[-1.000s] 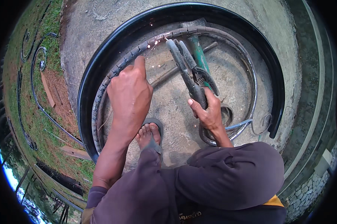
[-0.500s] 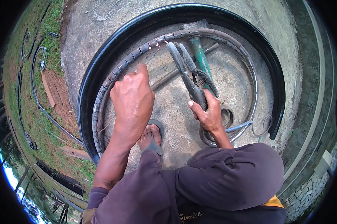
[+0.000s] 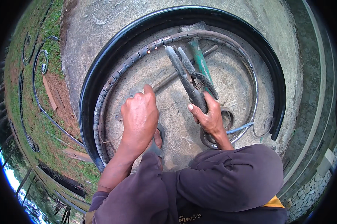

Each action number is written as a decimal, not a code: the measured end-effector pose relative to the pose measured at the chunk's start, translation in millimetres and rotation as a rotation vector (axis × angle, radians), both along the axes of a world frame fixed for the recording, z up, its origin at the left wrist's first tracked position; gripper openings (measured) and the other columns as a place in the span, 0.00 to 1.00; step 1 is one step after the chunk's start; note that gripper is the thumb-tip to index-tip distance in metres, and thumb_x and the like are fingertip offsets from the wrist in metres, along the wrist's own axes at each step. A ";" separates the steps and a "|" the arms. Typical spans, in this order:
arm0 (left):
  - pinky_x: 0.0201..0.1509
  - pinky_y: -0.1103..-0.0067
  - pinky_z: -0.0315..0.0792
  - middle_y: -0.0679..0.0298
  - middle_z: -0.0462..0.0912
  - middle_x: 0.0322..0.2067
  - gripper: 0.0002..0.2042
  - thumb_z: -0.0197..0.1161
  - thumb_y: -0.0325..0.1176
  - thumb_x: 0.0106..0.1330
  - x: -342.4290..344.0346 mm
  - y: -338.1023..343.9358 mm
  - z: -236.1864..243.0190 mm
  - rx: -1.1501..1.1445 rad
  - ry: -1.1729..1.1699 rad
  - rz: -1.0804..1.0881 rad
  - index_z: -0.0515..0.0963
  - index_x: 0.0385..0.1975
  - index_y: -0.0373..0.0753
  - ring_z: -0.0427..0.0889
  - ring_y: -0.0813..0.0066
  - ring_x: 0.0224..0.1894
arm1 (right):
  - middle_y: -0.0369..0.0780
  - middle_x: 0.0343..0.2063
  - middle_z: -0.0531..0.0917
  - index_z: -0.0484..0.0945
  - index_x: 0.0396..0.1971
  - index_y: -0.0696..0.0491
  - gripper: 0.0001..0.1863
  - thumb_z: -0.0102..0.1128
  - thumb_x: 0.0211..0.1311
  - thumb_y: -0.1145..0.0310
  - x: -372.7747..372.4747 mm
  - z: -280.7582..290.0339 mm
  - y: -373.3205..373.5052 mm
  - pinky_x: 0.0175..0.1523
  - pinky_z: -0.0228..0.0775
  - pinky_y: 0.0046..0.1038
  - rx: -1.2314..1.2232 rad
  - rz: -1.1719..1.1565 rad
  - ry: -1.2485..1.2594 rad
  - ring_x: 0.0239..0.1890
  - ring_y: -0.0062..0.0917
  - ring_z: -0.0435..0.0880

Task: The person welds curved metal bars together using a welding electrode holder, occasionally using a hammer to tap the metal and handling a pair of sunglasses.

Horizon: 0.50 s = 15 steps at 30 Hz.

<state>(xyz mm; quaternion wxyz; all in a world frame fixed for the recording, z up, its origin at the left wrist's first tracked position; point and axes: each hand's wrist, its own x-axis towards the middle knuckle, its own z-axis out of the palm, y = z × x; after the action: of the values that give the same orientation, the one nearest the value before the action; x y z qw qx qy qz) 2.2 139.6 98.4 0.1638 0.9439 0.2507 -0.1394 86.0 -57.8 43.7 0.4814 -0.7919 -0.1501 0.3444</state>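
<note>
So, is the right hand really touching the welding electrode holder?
Touching. The head view shows the right hand wrapped around the welding electrode holder, its thumb across the handle.

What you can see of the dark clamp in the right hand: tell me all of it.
The clamp is long, dark and scuffed, apparently plastic and metal. Its two narrow prongs stand apart at their greyish tips; a lever angles off the right side, with a coil spring beside it. The right hand grips its lower end. It points forward and slightly left, its tips near the notched curved bar; whether they touch is unclear.
</note>
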 end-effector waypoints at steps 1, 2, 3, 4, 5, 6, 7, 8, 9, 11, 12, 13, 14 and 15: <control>0.31 0.63 0.80 0.44 0.81 0.20 0.05 0.57 0.21 0.55 0.0 -6.2 -2.0 -0.017 0.008 -0.032 0.72 0.30 0.29 0.85 0.47 0.26 | 0.33 0.16 0.75 0.73 0.35 0.58 0.13 0.66 0.63 0.65 -0.3 0.2 -0.8 0.22 0.63 0.21 0.004 0.004 0.003 0.15 0.15 0.73; 0.31 0.64 0.81 0.44 0.81 0.20 0.04 0.57 0.21 0.55 -1.2 -12.1 -4.1 -0.033 0.017 -0.064 0.72 0.29 0.30 0.86 0.48 0.26 | 0.34 0.16 0.76 0.73 0.35 0.59 0.14 0.66 0.62 0.65 -0.1 1.4 -2.1 0.23 0.64 0.22 0.001 -0.004 0.028 0.16 0.16 0.74; 0.32 0.64 0.81 0.45 0.82 0.20 0.04 0.57 0.21 0.54 -4.1 -15.9 -7.1 -0.048 0.026 -0.095 0.72 0.28 0.30 0.86 0.48 0.26 | 0.35 0.17 0.76 0.73 0.35 0.59 0.15 0.67 0.62 0.64 0.3 2.8 -2.9 0.24 0.65 0.23 -0.001 -0.011 0.052 0.17 0.17 0.74; 0.31 0.66 0.81 0.45 0.81 0.19 0.06 0.59 0.21 0.52 -4.5 -18.2 -10.2 -0.049 0.035 -0.124 0.73 0.29 0.29 0.86 0.50 0.25 | 0.37 0.18 0.76 0.74 0.35 0.60 0.16 0.68 0.61 0.63 2.1 7.3 -3.9 0.26 0.66 0.25 -0.015 -0.033 0.099 0.18 0.19 0.75; 0.30 0.66 0.80 0.45 0.81 0.19 0.07 0.60 0.21 0.51 -8.2 -18.5 -9.5 -0.083 0.029 -0.122 0.73 0.30 0.29 0.86 0.50 0.25 | 0.38 0.19 0.77 0.74 0.35 0.60 0.17 0.69 0.60 0.62 2.9 9.6 -4.8 0.28 0.67 0.27 -0.028 -0.054 0.146 0.20 0.21 0.75; 0.30 0.65 0.80 0.45 0.81 0.19 0.08 0.61 0.21 0.50 -13.1 -17.1 -6.3 -0.116 0.024 -0.118 0.74 0.31 0.29 0.85 0.49 0.25 | 0.37 0.18 0.76 0.74 0.34 0.60 0.17 0.69 0.60 0.61 2.7 9.0 -5.6 0.26 0.67 0.27 -0.010 -0.057 0.156 0.19 0.19 0.75; 0.30 0.64 0.80 0.45 0.81 0.19 0.10 0.62 0.22 0.49 -14.5 -15.5 1.4 -0.150 0.016 -0.116 0.74 0.32 0.29 0.85 0.48 0.25 | 0.36 0.18 0.76 0.73 0.33 0.59 0.18 0.69 0.60 0.61 3.4 9.8 -7.6 0.25 0.66 0.26 0.007 -0.063 0.163 0.18 0.18 0.74; 0.30 0.63 0.79 0.46 0.81 0.19 0.11 0.62 0.22 0.49 -16.2 -12.1 9.7 -0.180 0.025 -0.110 0.75 0.34 0.29 0.85 0.47 0.26 | 0.36 0.17 0.75 0.72 0.32 0.59 0.18 0.69 0.61 0.61 3.2 9.1 -8.2 0.24 0.65 0.25 0.025 -0.065 0.174 0.18 0.17 0.73; 0.31 0.62 0.79 0.46 0.80 0.19 0.13 0.63 0.22 0.49 -18.0 -7.0 20.9 -0.209 0.035 -0.102 0.75 0.36 0.29 0.84 0.46 0.26 | 0.35 0.17 0.75 0.72 0.32 0.59 0.18 0.69 0.61 0.61 2.2 8.7 -7.9 0.24 0.65 0.25 0.031 -0.062 0.178 0.18 0.17 0.73; 0.33 0.60 0.77 0.47 0.81 0.20 0.16 0.62 0.21 0.50 -16.5 2.0 54.3 -0.301 -0.018 -0.046 0.76 0.41 0.30 0.84 0.44 0.28 | 0.35 0.17 0.75 0.72 0.32 0.59 0.18 0.69 0.61 0.61 2.7 11.3 -10.4 0.23 0.65 0.24 0.040 -0.066 0.171 0.18 0.17 0.73; 0.34 0.59 0.76 0.47 0.81 0.22 0.18 0.61 0.20 0.51 -16.2 4.7 69.5 -0.365 -0.079 0.001 0.76 0.44 0.32 0.83 0.43 0.29 | 0.35 0.18 0.75 0.72 0.32 0.59 0.18 0.69 0.61 0.61 4.3 13.0 -13.9 0.23 0.65 0.24 0.041 -0.070 0.154 0.18 0.17 0.73; 0.32 0.67 0.74 0.50 0.81 0.21 0.14 0.57 0.22 0.63 -24.8 10.9 71.0 -0.304 -0.137 0.078 0.81 0.47 0.37 0.84 0.59 0.24 | 0.35 0.18 0.75 0.72 0.32 0.59 0.18 0.69 0.61 0.61 4.0 11.8 -14.7 0.23 0.65 0.24 0.042 -0.067 0.145 0.17 0.17 0.73; 0.30 0.71 0.73 0.56 0.80 0.20 0.12 0.57 0.24 0.66 -30.2 14.6 71.3 -0.288 -0.275 0.188 0.81 0.47 0.36 0.81 0.67 0.22 | 0.35 0.18 0.75 0.72 0.32 0.59 0.17 0.69 0.61 0.61 4.0 11.1 -15.8 0.23 0.65 0.24 0.043 -0.064 0.135 0.17 0.17 0.73; 0.29 0.75 0.71 0.61 0.79 0.18 0.11 0.56 0.26 0.68 -34.7 17.6 71.0 -0.270 -0.413 0.298 0.81 0.46 0.36 0.78 0.74 0.20 | 0.35 0.18 0.75 0.73 0.33 0.59 0.17 0.69 0.61 0.61 4.5 11.0 -17.3 0.23 0.65 0.24 0.041 -0.068 0.136 0.17 0.16 0.73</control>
<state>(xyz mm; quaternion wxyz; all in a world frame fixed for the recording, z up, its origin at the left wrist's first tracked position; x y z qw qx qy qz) -32.5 157.2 169.4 0.3545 0.8746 0.3271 0.0493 90.5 -75.0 54.6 0.5182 -0.7612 -0.0972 0.3776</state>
